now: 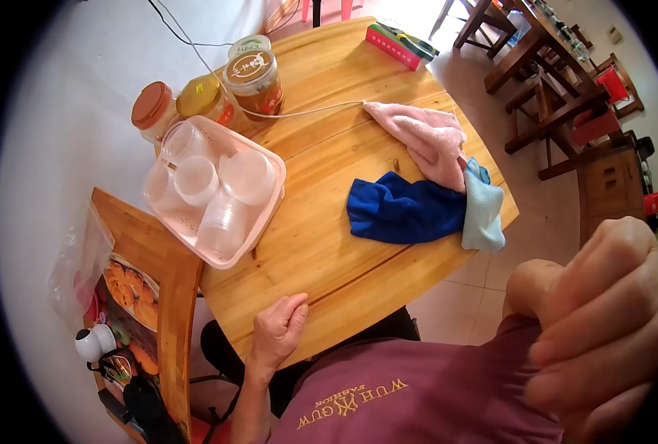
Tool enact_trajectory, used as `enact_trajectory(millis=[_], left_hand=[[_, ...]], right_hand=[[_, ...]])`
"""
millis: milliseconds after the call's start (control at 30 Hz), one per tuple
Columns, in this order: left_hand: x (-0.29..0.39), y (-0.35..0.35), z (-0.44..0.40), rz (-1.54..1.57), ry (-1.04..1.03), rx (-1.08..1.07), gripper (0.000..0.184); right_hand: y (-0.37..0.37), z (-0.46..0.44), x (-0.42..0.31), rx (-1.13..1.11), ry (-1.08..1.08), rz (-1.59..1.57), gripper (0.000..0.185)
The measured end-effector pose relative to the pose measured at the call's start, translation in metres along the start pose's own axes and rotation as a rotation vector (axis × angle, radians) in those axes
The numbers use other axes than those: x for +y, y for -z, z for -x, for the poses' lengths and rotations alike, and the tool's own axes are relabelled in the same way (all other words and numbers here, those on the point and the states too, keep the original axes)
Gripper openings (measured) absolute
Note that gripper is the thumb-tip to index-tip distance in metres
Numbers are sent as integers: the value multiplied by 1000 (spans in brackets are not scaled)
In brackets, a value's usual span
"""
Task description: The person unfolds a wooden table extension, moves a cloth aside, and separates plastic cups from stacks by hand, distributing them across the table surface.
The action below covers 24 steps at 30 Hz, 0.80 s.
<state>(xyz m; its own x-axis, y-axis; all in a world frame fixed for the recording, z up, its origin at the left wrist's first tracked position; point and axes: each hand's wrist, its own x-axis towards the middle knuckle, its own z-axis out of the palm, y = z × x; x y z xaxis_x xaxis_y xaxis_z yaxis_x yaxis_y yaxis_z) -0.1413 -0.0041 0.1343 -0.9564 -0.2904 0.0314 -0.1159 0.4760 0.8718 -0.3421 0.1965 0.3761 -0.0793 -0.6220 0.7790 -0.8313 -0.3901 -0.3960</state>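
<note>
My left hand [279,328] is closed in a loose fist at the near edge of the wooden table [321,296], with nothing showing in it. Raised close to the camera at the right is my right hand [603,325], its fingers curled in and no object visible in them. Beyond the left hand stands a pink plastic basket [229,259] of clear plastic cups [196,180], some stacked and lying on their side. A dark blue cloth [403,211], a pink cloth [425,140] and a light blue cloth [483,218] lie bunched together near the table's right edge.
Behind the basket are a jar with an orange-brown lid [151,105], a yellow-lidded jar [202,96] and a brown tub [253,78]. A white cord [307,111] crosses the table to the pink cloth. A red box [395,48] lies at the far edge. A wooden chair [173,296] stands left.
</note>
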Motion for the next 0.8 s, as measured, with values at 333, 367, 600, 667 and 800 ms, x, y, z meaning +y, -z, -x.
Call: enact_trajectory(millis=[333, 367, 600, 667, 800], left_hand=[[-14, 3, -1, 208, 148, -18, 22], [-12, 4, -1, 202, 177, -36, 22], [-16, 2, 2, 207, 165, -28, 22], [-16, 2, 1, 200, 138, -15, 22], [-17, -1, 3, 242, 223, 16, 21]], right_hand=[[25, 8, 1, 197, 837, -496, 20], [31, 17, 15, 242, 755, -374, 16], [54, 76, 216, 246, -525, 650, 21], [74, 106, 295, 171, -744, 774, 46], [100, 135, 381, 159, -1105, 858, 98]])
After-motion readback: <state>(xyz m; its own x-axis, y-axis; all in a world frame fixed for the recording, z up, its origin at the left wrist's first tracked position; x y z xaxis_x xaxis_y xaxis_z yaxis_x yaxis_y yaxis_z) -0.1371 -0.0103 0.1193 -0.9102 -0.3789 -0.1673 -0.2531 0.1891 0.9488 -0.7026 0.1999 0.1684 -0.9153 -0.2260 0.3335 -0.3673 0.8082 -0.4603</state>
